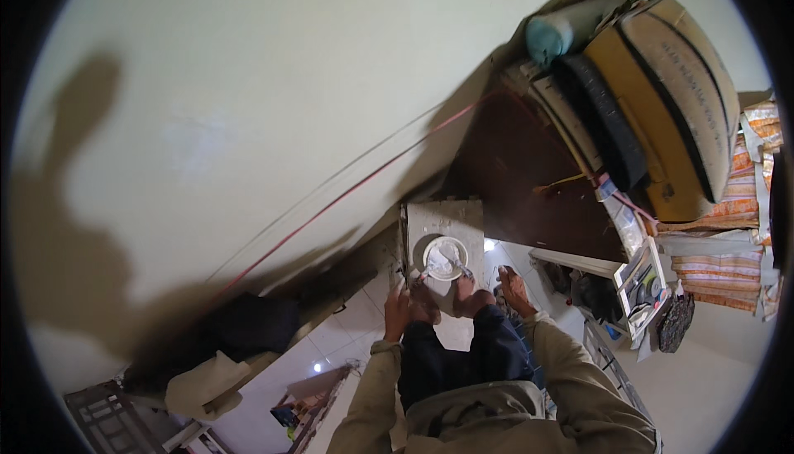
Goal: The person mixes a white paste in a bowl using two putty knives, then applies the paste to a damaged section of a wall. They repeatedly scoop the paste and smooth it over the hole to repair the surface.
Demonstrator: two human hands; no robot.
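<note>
A round pale bucket [445, 257] with white paste [447, 260] inside stands on a narrow board [442, 212], just ahead of my bare feet. Small grey tool-like shapes at its near rim are too small to name. My left hand [397, 313] hangs beside my left foot near the board's left edge; its fingers point forward, and I cannot make out whether they hold anything. On the other side my right hand [516, 291] hangs beyond my right foot, apart from the bucket, fingers stretched out and seemingly holding nothing.
A pale wall [248, 107] rises on the left, crossed by a red cord [356, 174]. At right, a tall brown cabinet [529, 177] bears a yellowish suitcase [678, 107] and other bags. A white tray-like rack [641, 289] hangs beside it. White floor tiles [347, 330] lie far below.
</note>
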